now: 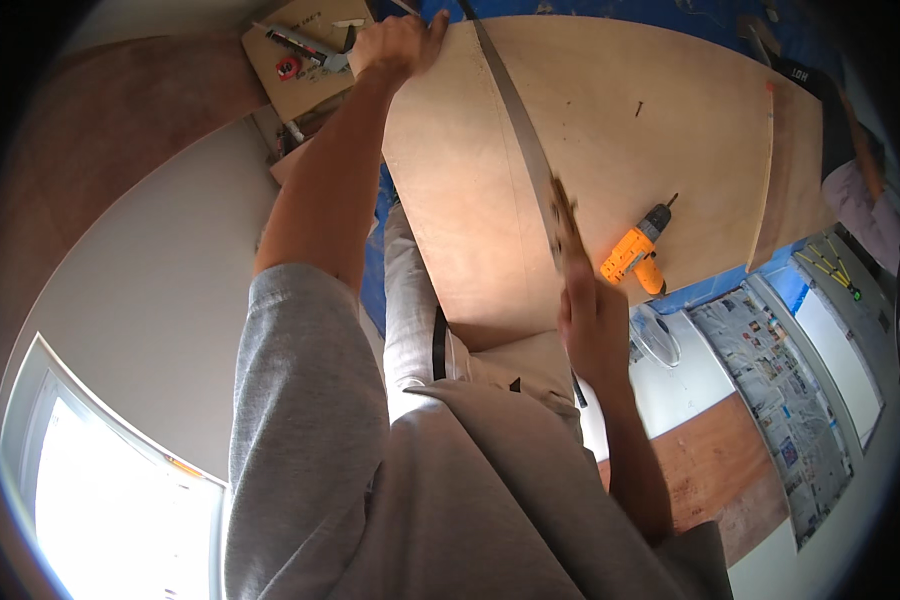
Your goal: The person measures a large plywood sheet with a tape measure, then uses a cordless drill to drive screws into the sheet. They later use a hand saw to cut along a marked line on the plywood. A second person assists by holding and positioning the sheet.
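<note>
A large plywood sheet [610, 150] lies in front of me over a blue cover. A long grey metal strip [515, 120], like a straightedge, runs across it from the far edge toward me. My left hand [395, 45] reaches out to the sheet's far left corner and grips its edge, just left of the strip's far end. My right hand [590, 320] is at the near edge, closed around a blurred brownish tool [566, 225] that lies along the strip's near end. What kind of tool it is cannot be made out.
An orange cordless drill [635, 255] lies on the sheet just right of my right hand, and a dark screw [638, 108] farther off. A cardboard box [300, 60] with hand tools stands beside my left hand. Newspapers [770, 390] cover the floor at right. A window [110, 500] is lower left.
</note>
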Demonstrator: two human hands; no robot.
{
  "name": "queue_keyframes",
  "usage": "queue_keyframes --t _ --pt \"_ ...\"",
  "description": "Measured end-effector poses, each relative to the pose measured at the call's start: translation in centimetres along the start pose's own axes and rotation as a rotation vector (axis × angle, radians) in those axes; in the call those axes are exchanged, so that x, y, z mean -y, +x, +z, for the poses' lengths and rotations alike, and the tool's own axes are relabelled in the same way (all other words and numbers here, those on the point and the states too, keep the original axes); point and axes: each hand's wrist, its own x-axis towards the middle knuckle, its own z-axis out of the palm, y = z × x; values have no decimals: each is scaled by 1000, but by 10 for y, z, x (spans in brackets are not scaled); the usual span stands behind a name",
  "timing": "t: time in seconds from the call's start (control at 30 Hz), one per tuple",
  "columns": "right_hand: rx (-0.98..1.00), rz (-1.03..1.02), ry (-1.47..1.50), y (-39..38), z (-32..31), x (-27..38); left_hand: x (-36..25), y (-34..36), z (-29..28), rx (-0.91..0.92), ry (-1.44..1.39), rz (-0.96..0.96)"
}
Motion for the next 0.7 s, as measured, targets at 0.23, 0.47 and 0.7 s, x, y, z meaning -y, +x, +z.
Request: queue_keyframes --t 0.23,0.47,0.7 --pt "9 40 -100 94 29 37 -1 4 4 -5 6 -26" --pt "78 -156 61 210 68 94 -6 2 4 -91 22 -63" --pt "200 -68 118 194 55 110 -9 1 -12 78 -18 -40"
